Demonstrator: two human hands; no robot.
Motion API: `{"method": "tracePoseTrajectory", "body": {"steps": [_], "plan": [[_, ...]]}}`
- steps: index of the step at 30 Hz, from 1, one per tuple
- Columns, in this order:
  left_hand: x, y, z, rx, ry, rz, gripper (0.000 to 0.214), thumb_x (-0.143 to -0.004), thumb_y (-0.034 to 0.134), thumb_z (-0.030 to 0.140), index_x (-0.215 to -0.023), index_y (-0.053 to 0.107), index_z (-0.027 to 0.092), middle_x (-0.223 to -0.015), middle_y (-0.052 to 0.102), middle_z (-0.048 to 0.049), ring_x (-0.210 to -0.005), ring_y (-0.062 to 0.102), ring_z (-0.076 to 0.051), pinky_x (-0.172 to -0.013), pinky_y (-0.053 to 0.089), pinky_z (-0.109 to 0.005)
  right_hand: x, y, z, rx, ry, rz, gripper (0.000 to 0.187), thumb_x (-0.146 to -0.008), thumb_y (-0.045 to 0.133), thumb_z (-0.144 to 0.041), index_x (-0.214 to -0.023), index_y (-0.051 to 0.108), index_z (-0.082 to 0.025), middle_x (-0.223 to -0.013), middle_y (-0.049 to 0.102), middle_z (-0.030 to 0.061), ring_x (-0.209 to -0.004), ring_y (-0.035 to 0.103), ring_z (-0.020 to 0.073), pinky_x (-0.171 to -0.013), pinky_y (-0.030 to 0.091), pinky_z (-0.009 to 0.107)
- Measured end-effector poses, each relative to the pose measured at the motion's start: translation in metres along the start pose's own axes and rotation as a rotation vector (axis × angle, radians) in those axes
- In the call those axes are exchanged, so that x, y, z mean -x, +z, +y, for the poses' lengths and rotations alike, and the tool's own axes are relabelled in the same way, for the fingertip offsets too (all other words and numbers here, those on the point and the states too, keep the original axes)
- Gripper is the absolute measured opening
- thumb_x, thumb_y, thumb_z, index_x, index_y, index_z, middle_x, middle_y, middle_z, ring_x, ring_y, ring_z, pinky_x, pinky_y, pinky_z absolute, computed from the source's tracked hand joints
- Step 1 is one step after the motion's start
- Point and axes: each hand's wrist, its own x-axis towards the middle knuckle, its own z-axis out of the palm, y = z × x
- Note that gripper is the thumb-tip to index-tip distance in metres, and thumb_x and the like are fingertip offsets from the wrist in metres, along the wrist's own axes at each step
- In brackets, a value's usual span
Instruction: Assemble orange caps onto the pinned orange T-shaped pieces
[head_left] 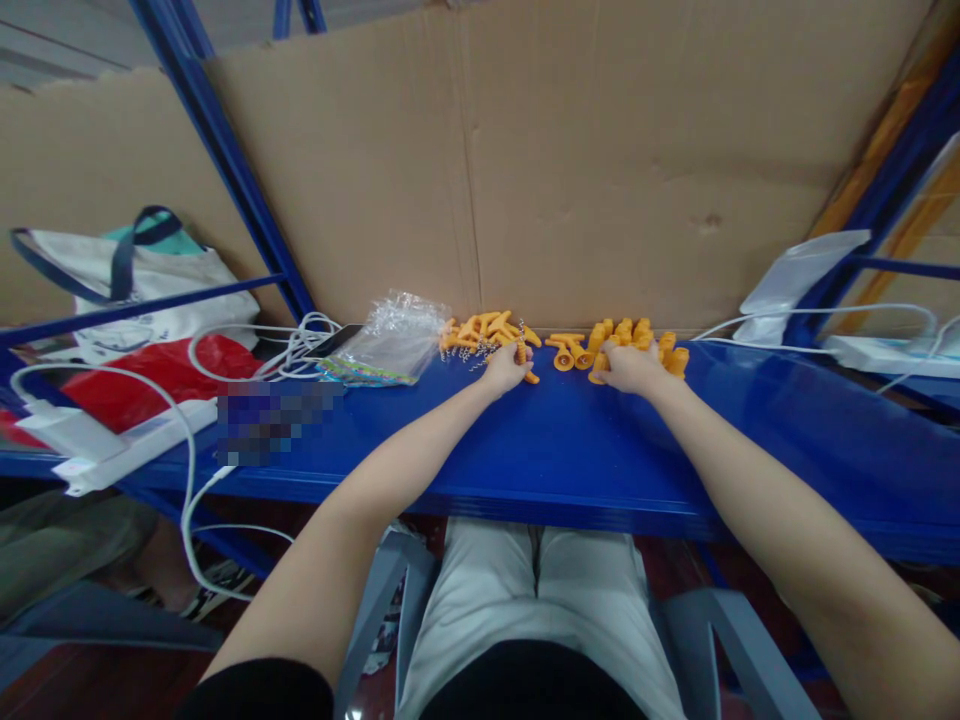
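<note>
My left hand [507, 372] is closed around an orange-handled corkscrew [521, 348], its metal spiral pointing up. Just behind that hand lies a pile of similar orange T-handled corkscrews [480, 328] with silver spirals. Between my hands rest a few orange pieces [571, 354], some with round flared ends facing me. My right hand [631, 368] reaches into a group of orange tube-shaped pieces [622, 330]. Its fingers are closed on one orange tube-shaped piece [598, 368]; the palm side is hidden.
Clear plastic bags [394, 340] lie left of the corkscrews on the blue shelf [555, 450]. Further left are white cables [300, 345], a power strip [142, 445], a red bag [165, 375] and a cloth tote [150, 290]. A cardboard panel [570, 160] stands behind.
</note>
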Motion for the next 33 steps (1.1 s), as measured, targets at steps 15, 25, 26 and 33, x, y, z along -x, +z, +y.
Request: {"method": "tracePoseTrajectory", "body": {"steps": [15, 25, 26, 33], "plan": [[0.003, -0.006, -0.01, -0.273, 0.035, -0.044, 0.022, -0.078, 0.072, 0.036, -0.068, 0.064, 0.018, -0.075, 0.071, -0.0036, -0.077, 0.066, -0.02, -0.077, 0.053, -0.033, 0.003, -0.001, -0.012, -0.046, -0.034, -0.023, 0.043, -0.089, 0.053, -0.038, -0.123, 0.057, -0.012, -0.112, 0.069, 0.0202, -0.116, 0.06, 0.0379, -0.105, 0.031, 0.057], [0.006, -0.005, -0.002, -0.379, -0.054, 0.068, 0.021, -0.074, 0.079, 0.035, -0.079, 0.072, 0.016, -0.09, 0.074, -0.0062, -0.091, 0.068, -0.021, -0.083, 0.053, -0.03, -0.001, 0.002, -0.012, -0.133, -0.1, 0.112, 0.036, -0.086, 0.057, -0.029, -0.12, 0.059, -0.016, -0.118, 0.068, 0.0174, -0.114, 0.062, 0.0372, -0.1, 0.038, 0.054], [0.006, -0.005, -0.001, -0.376, -0.048, 0.056, 0.02, -0.075, 0.078, 0.034, -0.079, 0.072, 0.016, -0.088, 0.074, -0.0056, -0.088, 0.068, -0.02, -0.081, 0.052, -0.029, -0.002, 0.003, -0.011, -0.142, -0.104, 0.117, 0.035, -0.086, 0.057, -0.028, -0.118, 0.06, -0.016, -0.118, 0.068, 0.0169, -0.113, 0.062, 0.037, -0.099, 0.039, 0.054], [0.008, -0.005, 0.003, -0.313, 0.065, 0.048, 0.012, -0.082, 0.071, 0.022, -0.091, 0.075, 0.015, -0.098, 0.076, -0.0068, -0.097, 0.069, -0.021, -0.092, 0.053, -0.033, -0.007, 0.007, -0.007, -0.175, -0.125, 0.152, 0.029, -0.082, 0.06, -0.027, -0.109, 0.066, -0.018, -0.114, 0.07, 0.015, -0.112, 0.062, 0.037, -0.096, 0.042, 0.053]]}}
